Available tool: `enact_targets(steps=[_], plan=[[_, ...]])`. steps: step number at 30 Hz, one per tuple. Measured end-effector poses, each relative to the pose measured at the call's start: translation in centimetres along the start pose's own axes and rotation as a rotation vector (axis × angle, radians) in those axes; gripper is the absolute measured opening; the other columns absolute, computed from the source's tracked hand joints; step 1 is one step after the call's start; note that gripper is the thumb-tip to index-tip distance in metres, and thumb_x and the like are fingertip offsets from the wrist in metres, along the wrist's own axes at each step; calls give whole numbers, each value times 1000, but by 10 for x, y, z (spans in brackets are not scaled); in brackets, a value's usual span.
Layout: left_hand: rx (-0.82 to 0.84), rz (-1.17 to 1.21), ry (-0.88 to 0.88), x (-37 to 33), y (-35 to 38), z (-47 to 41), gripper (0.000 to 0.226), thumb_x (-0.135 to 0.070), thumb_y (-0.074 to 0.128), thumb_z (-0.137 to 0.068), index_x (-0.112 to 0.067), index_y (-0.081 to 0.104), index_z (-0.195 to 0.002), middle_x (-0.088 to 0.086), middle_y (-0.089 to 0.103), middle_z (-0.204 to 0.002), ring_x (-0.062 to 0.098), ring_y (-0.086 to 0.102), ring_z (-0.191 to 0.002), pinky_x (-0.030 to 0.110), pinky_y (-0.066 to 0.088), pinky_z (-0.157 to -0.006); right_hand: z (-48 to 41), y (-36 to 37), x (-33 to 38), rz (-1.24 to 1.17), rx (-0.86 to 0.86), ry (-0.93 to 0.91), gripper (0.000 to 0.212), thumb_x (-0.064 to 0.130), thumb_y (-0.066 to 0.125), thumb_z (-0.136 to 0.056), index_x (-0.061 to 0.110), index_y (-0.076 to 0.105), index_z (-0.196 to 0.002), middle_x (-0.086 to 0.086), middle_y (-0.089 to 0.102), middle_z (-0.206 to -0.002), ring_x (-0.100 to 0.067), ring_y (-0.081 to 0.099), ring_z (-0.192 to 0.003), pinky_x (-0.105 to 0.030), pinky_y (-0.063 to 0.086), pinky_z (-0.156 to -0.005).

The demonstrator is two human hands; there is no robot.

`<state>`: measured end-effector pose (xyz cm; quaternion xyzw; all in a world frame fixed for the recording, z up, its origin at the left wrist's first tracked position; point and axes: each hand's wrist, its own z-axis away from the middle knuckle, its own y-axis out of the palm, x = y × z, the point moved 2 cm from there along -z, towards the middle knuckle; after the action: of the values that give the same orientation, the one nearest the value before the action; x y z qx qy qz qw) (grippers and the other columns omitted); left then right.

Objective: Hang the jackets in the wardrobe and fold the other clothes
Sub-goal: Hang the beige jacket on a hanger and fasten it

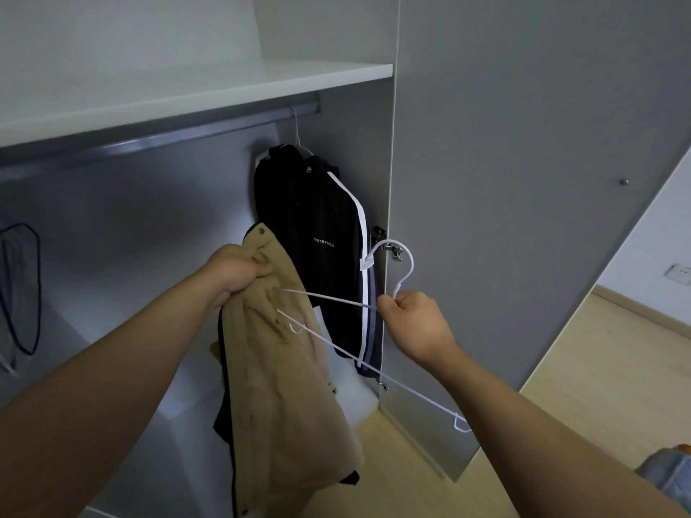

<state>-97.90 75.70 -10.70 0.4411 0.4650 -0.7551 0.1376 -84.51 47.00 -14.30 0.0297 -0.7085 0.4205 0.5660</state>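
In left hand [235, 271], crumpled khaki jacket [288, 375]

The first jacket [318, 233] hung on the rail [157, 138] under the shelf [187, 87]; the door [523, 162] stood right. The second jacket [284, 386] was before it, left of a hanger [407, 263].

White wall socket [678, 274] on pale wall [665, 228], far right | wooden skirting board [643, 312] along its foot | light wood-plank floor [598, 375], lower right | dark-rimmed mesh item [20, 289], left edge
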Motion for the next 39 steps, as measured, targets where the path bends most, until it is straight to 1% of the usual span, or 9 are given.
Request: enact_targets(steps=[8,13,16,19,22,26,30,35,39], plan=[[13,335,-31,17,3,7,25,0,73,-88,-6,69,-111,15,74,-107,31,72,-96,44,60,-86,7,2,-2,-36,33,11,51,36,47,-89,24,36,-41,8,31,-39,-10,24,-36,-20,22,-34],[98,367,163,-5,26,35,20,5,70,-87,-12,72,-97,2,79,-87,16,75,-79,25,59,-64,9,2,-5,-75,18,32,53,31,49,-93,23,36,-42,8,35,-39,-8,28,-36,-21,28,-37],[159,317,273,-22,41,55,22,2,69,-89,-16,71,-102,2,78,-95,18,73,-88,31,58,-78,11,2,-3,-64,-26,24,24,37,43,-90,22,58,-78,7,56,-62,-11,49,-54,-27,37,-51],[200,224,360,-39,50,72,22,-5,72,-90,-23,67,-102,-2,75,-100,13,71,-93,31,56,-85,12,1,-7,-141,-34,44,47,31,39,-90,29,52,-136,1,64,-76,-4,58,-52,-18,41,-45],[237,216,397,-51,57,90,26,-3,70,-92,-26,64,-103,1,73,-105,17,69,-99,35,55,-91,10,-1,-12,-219,-56,81,59,23,40,-90,33,43,-148,6,65,-82,1,56,-47,-13,39,-44],[308,228,445,-66,72,114,28,1,67,-93,-21,64,-109,-1,72,-105,11,69,-97,29,54,-88,10,3,-9,-256,-37,25,47,26,42,-88,47,48,-131,12,62,-79,0,62,-65,-18,45,-54],[435,292,487,-76,98,140,32,6,64,-92,-18,64,-113,-6,75,-100,4,71,-94,18,53,-80,11,13,-4,-426,-66,68,27,41,50,-82,34,61,-106,4,72,-90,-20,69,-86,-40,56,-73],[508,295,510,-83,105,149,33,-3,69,-90,-15,63,-119,-3,76,-105,11,72,-100,30,57,-88,10,9,-9,-571,-63,102,17,32,53,-76,22,56,-63,-2,53,-59,-21,46,-59,-30,36,-51],[229,-18,609,-81,97,135,35,-39,73,-69,-32,60,-100,-15,69,-94,0,66,-85,27,56,-74,11,5,-11,-564,-58,167,26,28,51,-73,30,45,-48,8,38,-50,-15,30,-51,-25,27,-45]])
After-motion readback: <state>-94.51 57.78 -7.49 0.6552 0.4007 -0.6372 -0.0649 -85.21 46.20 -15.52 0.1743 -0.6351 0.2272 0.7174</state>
